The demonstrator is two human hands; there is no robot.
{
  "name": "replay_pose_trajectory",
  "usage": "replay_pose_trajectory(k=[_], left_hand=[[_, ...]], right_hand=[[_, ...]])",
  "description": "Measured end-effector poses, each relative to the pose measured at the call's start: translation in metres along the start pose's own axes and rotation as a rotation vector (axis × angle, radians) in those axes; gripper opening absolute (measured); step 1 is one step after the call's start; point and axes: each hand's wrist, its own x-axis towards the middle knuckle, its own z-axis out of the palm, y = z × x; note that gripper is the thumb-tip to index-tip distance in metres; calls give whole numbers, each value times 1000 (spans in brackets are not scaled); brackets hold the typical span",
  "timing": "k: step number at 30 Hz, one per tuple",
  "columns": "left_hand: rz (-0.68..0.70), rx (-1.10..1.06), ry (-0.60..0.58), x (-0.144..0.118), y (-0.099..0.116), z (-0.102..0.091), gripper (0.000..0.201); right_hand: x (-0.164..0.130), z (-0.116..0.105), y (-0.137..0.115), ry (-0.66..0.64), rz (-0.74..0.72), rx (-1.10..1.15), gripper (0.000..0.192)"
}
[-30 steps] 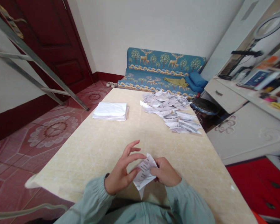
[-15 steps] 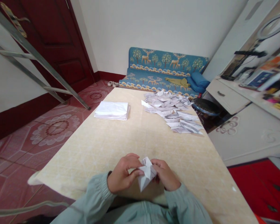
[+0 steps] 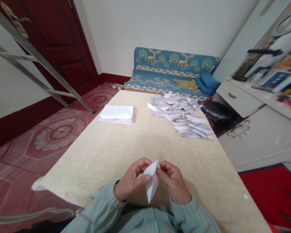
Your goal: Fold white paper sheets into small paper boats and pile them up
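Between my two hands is a small folded piece of white paper (image 3: 152,181), pointed at its lower end and held above the near part of the table (image 3: 126,142). My left hand (image 3: 134,178) pinches its left side, with the thumb lying across the front face. On the other side, my right hand (image 3: 173,180) grips the upper right edge between thumb and fingers. Parts of the fingers behind the paper are hidden.
A stack of white paper sheets (image 3: 116,114) lies at the table's far left. Many folded paper pieces (image 3: 179,111) are heaped at the far right. Beyond stands a blue patterned sofa (image 3: 160,76); a metal ladder (image 3: 58,81) leans at left, and a white cabinet (image 3: 247,129) stands at right.
The folded paper has turned and now looks narrower, with a smooth face showing where there were several open flaps. Both hands have shifted their grip on it, the right thumb now in front.
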Motion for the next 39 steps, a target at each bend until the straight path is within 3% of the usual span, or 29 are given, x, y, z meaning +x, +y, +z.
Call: replay_pose_trajectory(k=[3, 6, 15, 21, 24, 29, 33, 37, 39], left_hand=[[79, 126, 142, -2, 4, 11, 52], [100, 146, 254, -3, 4, 19, 34], [150, -103, 298, -3, -3, 22, 8], [2, -319, 400, -4, -2, 22, 11], [44, -197, 397, -5, -1, 21, 11], [254, 219, 435, -7, 3, 19, 7], [309, 354, 418, -9, 6, 20, 7], [282, 362, 344, -10, 2, 23, 11], [253, 325, 372, -10, -1, 25, 6]], right_hand=[[-1, 2, 1, 31, -20, 1, 19], [-2, 3, 3, 39, -21, 52, 17], [-3, 7, 10, 66, 6, 95, 20], [-1, 5, 0, 50, 25, 10, 23], [0, 7, -8, 102, -13, -190, 24], [-1, 14, -17, 225, -148, -535, 19], [-4, 15, -18, 233, -193, -580, 15], [-6, 13, -15, 195, -264, -545, 15], [-6, 12, -14, 178, -293, -527, 17]])
